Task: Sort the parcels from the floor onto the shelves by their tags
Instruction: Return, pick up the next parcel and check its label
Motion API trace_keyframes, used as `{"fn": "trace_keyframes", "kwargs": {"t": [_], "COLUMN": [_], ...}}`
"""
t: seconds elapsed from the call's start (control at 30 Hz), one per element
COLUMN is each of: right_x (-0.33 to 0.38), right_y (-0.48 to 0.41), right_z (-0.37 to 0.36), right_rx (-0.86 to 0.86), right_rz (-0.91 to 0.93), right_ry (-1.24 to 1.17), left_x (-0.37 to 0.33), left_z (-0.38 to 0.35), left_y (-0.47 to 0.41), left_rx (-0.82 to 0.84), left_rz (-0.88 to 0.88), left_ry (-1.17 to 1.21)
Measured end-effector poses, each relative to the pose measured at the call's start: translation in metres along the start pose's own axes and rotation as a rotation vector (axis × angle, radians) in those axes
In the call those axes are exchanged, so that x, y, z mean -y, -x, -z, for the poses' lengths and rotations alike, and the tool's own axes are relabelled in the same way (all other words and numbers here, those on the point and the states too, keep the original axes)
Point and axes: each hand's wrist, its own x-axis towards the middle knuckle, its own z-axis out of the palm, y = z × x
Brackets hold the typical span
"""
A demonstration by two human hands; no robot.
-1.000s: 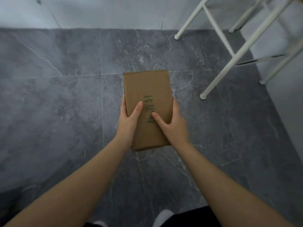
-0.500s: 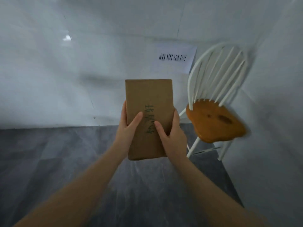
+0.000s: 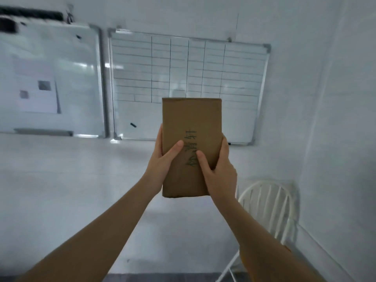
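One parcel (image 3: 191,147) in hand, brown card, long side upright, raised in front of the chest. Head view, the only one supplied: left hand (image 3: 162,161) clasped on the left edge with thumb across the face; right hand (image 3: 218,171) clasped on the right edge and lower corner, thumb likewise on the face. Both grips firm on the parcel, nothing slack.

Change noted against the pictures of a second and half a second ago: gaze then down at grey floor, next level with a white chair (image 3: 266,206), now lifted to the wall with two whiteboards (image 3: 187,86). Grip unchanged throughout. Judged meaning: parcel off the floor and carried upright, search for the right shelf under way. No shelf in sight; placement not yet begun.

Writing: dark handwritten characters on the parcel face, running along its length, partly hidden by both thumbs; not legible. Ruled grid on the right-hand whiteboard, cells apparently blank. Blurred sheet (image 3: 35,86) on the left-hand board, unreadable. No brand marks found.
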Motion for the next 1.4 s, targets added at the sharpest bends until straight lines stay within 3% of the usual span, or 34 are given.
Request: {"fn": "trace_keyframes", "kwargs": {"t": [0.43,0.57,0.77,0.9,1.07,1.13,1.27,1.4], "right_x": [0.048,0.06,0.068,0.075,0.076,0.074,0.071,0.073], "right_y": [-0.044,-0.05,-0.054,-0.052,-0.042,-0.039,-0.036,-0.03], "right_z": [0.02,0.022,0.016,0.006,-0.005,-0.007,-0.009,-0.006], "right_rx": [-0.143,-0.106,0.05,0.109,0.036,0.007,-0.047,-0.058], "right_rz": [0.198,0.25,0.239,0.244,0.258,0.276,0.313,0.303], "right_ry": [-0.094,-0.143,-0.482,-0.583,-0.613,-0.552,-0.421,-0.358], "left_x": [-0.068,-0.083,-0.102,-0.102,-0.096,-0.094,-0.094,-0.091], "left_z": [-0.017,-0.008,0.016,0.021,0.011,0.006,-0.013,-0.026], "left_y": [-0.022,-0.023,-0.023,-0.022,-0.026,-0.028,-0.023,-0.021], "left_rx": [-0.08,-0.112,-0.093,-0.2,-0.344,-0.336,-0.302,-0.318], "left_rz": [-0.212,-0.221,-0.257,-0.347,-0.413,-0.371,-0.114,-0.055], "left_ry": [-0.159,-0.134,-0.19,-0.278,-0.487,-0.572,-0.601,-0.596]}}
